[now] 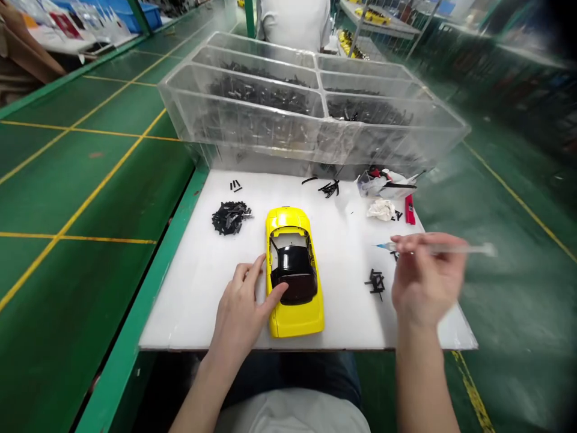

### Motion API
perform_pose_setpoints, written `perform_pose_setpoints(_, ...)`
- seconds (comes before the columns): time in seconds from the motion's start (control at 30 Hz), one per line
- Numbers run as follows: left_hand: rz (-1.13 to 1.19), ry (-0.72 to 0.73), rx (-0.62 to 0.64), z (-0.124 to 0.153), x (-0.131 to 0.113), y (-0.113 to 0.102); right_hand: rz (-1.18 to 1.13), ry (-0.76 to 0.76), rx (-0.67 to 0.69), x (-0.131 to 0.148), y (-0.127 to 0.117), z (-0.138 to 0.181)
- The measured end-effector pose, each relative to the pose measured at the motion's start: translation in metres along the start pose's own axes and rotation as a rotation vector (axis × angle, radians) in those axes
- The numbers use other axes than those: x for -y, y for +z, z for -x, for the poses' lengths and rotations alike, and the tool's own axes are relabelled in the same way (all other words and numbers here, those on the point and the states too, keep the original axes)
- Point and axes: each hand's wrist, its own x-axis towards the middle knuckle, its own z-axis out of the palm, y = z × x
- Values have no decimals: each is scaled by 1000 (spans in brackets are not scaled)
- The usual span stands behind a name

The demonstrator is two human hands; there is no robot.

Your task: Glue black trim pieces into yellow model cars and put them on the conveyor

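A yellow toy car body [293,273] with a black roof lies on the white work board [198,288], nose pointing away from me. My left hand [243,307] rests against the car's left side, fingers spread, thumb on the black rear window. Over the board's right part, my right hand [424,279] holds a clear syringe-like applicator [439,248], tip pointing left. A few small black parts [376,281] lie just left of that hand.
A pile of black parts [231,216] lies at the board's left. Clear bins [311,102] of black parts stand behind. A crumpled tissue [381,209], a red tool [410,209] and a plastic bag [383,182] sit at the back right. A person in white stands beyond.
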Motion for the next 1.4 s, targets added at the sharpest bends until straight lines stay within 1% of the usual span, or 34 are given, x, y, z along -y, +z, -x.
perform_pose_setpoints(0.03, 16, 15, -10, -1, 0, 1, -122, 10, 34, 10, 2, -1)
perform_pose_setpoints(0.07, 45, 28, -18, -3, 0, 3, -212, 53, 104, 20, 4, -2)
perform_pose_setpoints(0.13, 111, 54, -25, -7, -2, 9, -297, 172, 294, 36, 9, 1)
perform_pose_setpoints(0.2, 145, 71, -38, -12, -7, 16, -340, 240, 448, 43, 17, 8)
perform_pose_setpoints(0.23, 157, 77, -47, -15, -9, 19, -371, 246, 499, 43, 22, 13)
perform_pose_setpoints(0.3, 190, 85, -67, -19, -13, 24, -439, 274, 553, 42, 33, 23)
perform_pose_setpoints(0.37, 208, 101, -79, -22, -12, 25, -500, 328, 567, 38, 43, 32)
perform_pose_setpoints(0.43, 203, 134, -56, -25, -9, 22, -558, 382, 570, 35, 50, 38)
perform_pose_setpoints(0.57, 210, 163, 71, -27, 0, 15, -656, 402, 578, 29, 58, 46)
perform_pose_setpoints(0.63, 206, 149, 96, -26, 1, 15, -681, 406, 591, 27, 59, 49)
perform_pose_setpoints(0.73, 191, 142, 46, -23, 0, 19, -681, 415, 618, 22, 61, 52)
perform_pose_setpoints(0.83, 209, 132, 10, -20, -1, 22, -663, 393, 638, 19, 62, 53)
perform_pose_setpoints(1.1, 256, 115, 17, -19, -1, 22, -654, 372, 665, 17, 62, 56)
perform_pose_setpoints(1.4, 279, 115, 13, -20, 0, 24, -682, 365, 641, 16, 59, 60)
